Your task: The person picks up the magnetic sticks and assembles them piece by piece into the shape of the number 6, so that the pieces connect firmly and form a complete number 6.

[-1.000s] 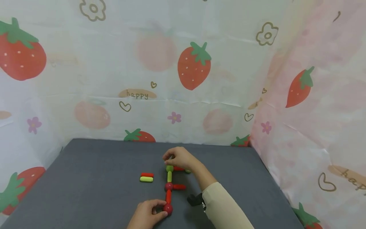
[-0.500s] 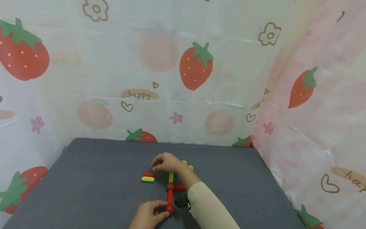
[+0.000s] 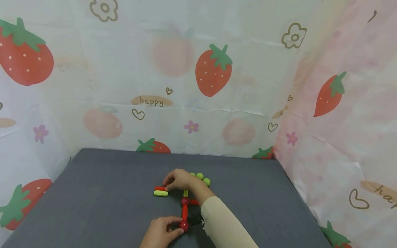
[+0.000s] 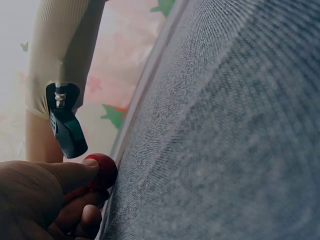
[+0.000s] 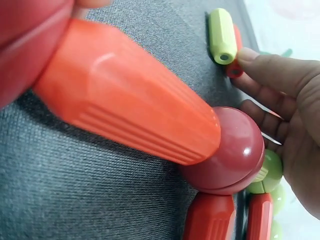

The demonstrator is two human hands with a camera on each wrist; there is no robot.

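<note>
My left hand (image 3: 161, 232) pinches the red ball (image 3: 184, 226) at the near end of a chain of magnetic rods and balls. From it a red rod (image 3: 184, 212) leads to a darker red ball (image 3: 185, 201), then a yellow-green rod (image 3: 185, 193) runs on beneath my right hand (image 3: 181, 179). Left of the chain lie a loose red rod (image 5: 235, 70) and a yellow-green rod (image 5: 221, 35), side by side. My right thumb and fingers pinch the loose red rod's near end. The right hand hides the chain's far part in the head view.
Beyond the right hand sit several green balls (image 3: 200, 176). A red side rod (image 3: 193, 202) sticks out rightward from the darker ball, partly behind the right sleeve (image 3: 226, 224). A black wrist camera (image 3: 194, 217) hangs close to the chain. Grey cloth (image 3: 108, 199) covers the table.
My right hand has moved left and down from the chain's far green ball to the loose red rod. The left hand stays on the near red ball.
</note>
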